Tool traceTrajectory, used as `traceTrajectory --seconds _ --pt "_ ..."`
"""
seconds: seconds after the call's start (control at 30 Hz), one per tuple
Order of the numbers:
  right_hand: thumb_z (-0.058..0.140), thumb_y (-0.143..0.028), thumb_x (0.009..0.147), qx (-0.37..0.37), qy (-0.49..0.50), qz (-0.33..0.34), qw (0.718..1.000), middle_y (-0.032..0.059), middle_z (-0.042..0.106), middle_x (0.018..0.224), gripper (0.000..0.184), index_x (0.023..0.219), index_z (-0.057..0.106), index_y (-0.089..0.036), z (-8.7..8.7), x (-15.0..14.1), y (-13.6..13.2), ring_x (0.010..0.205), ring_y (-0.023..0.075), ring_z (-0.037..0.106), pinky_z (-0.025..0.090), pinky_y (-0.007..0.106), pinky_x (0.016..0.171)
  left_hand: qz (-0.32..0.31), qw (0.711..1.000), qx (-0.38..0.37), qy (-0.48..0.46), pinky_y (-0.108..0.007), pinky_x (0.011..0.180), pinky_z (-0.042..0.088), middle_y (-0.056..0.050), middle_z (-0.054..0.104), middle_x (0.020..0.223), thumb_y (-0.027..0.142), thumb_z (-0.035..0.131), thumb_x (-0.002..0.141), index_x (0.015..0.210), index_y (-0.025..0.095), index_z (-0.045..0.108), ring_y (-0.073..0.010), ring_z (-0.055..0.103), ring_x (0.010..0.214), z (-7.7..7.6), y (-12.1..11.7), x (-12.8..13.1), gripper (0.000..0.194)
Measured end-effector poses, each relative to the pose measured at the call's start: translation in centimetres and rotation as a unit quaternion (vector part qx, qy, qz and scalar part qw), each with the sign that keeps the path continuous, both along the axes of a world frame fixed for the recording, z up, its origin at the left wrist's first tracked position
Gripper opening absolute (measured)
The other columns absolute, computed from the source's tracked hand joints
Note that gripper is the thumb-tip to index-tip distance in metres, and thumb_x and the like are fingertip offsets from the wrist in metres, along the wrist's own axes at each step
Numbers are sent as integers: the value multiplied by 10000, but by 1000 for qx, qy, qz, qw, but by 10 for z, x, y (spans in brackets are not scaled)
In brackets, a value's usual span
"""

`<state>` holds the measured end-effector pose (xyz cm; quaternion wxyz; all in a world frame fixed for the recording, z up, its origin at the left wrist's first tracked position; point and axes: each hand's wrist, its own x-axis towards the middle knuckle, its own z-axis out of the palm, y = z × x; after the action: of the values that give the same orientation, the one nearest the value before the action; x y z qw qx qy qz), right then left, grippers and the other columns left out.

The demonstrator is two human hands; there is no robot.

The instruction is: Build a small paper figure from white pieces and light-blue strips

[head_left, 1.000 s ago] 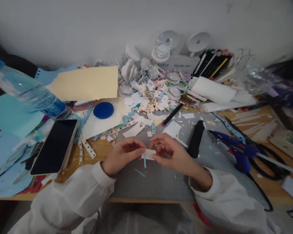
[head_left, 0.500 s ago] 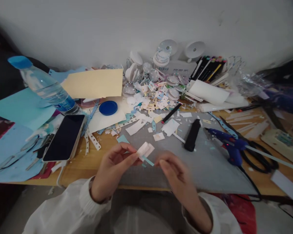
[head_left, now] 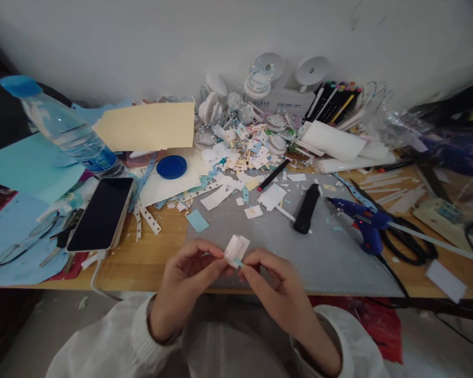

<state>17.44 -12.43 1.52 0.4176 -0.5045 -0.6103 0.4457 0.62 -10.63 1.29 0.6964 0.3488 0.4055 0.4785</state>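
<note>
left hand pinches small white paper piece at lower left edge, thumb and finger closed on it. right hand appears pinched on the end of narrow blue strip, which lies against the paper. the 2 pieces are between the hands, above near part of grey mat. best: light, steady left pinch, no creasing; strip guided straight, pressed flat with right thumb.

Dim, flat, greyish light casts faint, soft shadows; the pale-grey wall darkens toward its corners. Wide-angle distortion stretches the clear blue-capped plastic bottle at left. Glints fleck blurry crumpled clear plastic far right; the small white folded paper looks soft.
</note>
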Motion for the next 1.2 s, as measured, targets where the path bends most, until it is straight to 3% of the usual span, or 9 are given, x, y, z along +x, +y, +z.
traceTrajectory --seconds 0.2,0.3,0.4,0.53,0.63,0.83,1.03,1.2 --pt "504 -251 909 -16 21 -2 1000 -9 625 675 225 711 596 -196 -3 2 2 652 117 565 448 228 618 22 1000 -18 7 -177 682 593 29 695 748 213 795 740 785 197 708 -97 692 691 2 1 -1 99" --pt "462 -251 945 55 -34 -31 997 12 644 806 189 866 627 -205 -11 9 2 760 128 595 477 245 694 40 999 -27 24 -179 658 598 27 687 732 237 830 693 751 184 712 -105 691 673 5 7 -8 141" --pt "521 -245 910 167 -195 -22 966 93 620 1105 258 1151 600 -197 -25 14 -1 1026 202 577 479 353 879 75 994 -28 71 -174 639 597 17 692 720 271 859 646 742 174 722 -110 688 655 8 17 -22 194" --pt "588 -290 852 217 -370 74 900 153 540 1309 450 1287 551 -179 -44 13 -7 1189 306 496 447 503 955 124 983 -17 134 -160 634 588 10 712 727 311 871 617 752 183 727 -117 694 657 10 26 -46 235" --pt "606 -314 833 241 -411 80 876 155 532 1348 455 1264 574 -172 -51 13 -13 1238 326 464 435 533 966 134 976 -5 174 -176 654 589 1 724 776 326 857 632 770 188 724 -127 699 680 8 28 -61 236" --pt "627 -252 845 322 -399 57 856 78 662 1208 265 1107 663 -241 -63 27 -29 1147 244 558 473 435 933 78 964 39 250 -216 661 579 -22 731 762 319 808 700 819 189 724 -149 693 674 2 32 -70 195" --pt "667 -153 814 314 -352 -9 882 6 729 990 221 957 707 -316 -76 28 -41 938 200 638 510 388 833 -32 955 100 277 -266 658 573 -47 742 749 364 770 727 822 197 739 -191 701 690 -6 42 -50 195" --pt "663 -130 810 258 -221 -54 939 7 706 866 176 889 706 -281 -62 28 -44 826 167 632 520 319 741 -83 897 204 383 -239 624 526 -42 737 772 276 669 809 838 209 736 -173 675 689 -19 45 -34 98"
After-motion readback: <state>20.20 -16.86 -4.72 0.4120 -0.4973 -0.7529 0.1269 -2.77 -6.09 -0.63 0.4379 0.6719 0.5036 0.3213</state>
